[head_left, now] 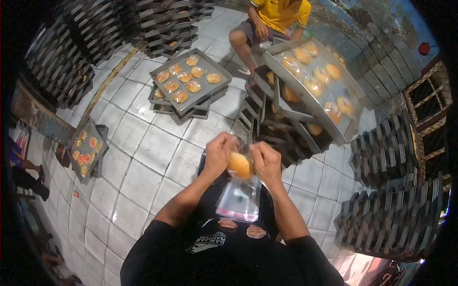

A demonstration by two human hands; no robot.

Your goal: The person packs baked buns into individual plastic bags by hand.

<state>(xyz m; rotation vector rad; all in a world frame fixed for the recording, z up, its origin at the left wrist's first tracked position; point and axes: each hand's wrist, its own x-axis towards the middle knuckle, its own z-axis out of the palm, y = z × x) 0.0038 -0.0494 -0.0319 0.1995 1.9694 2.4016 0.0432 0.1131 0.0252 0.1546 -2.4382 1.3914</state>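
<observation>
A round golden bread bun [240, 165] hangs in a clear plastic bag between my two hands, above my lap. My left hand [221, 151] is closed, pinching the bag's upper left side. On the other side, my right hand [265, 162] pinches the bag's upper right edge with closed fingers. Below the bun, a stack of flat clear plastic bags [238, 200] with a pink edge lies on my lap. The thin film near my fingertips is partly blurred.
Close on the right, a metal tray of buns [350, 121] tops a tall tray stack. Another tray stack [217, 90] with wrapped buns stands ahead, and a smaller tray [78, 164] lies left. A person in a yellow shirt [281, 16] sits beyond. Stacked trays [381, 224] line the right.
</observation>
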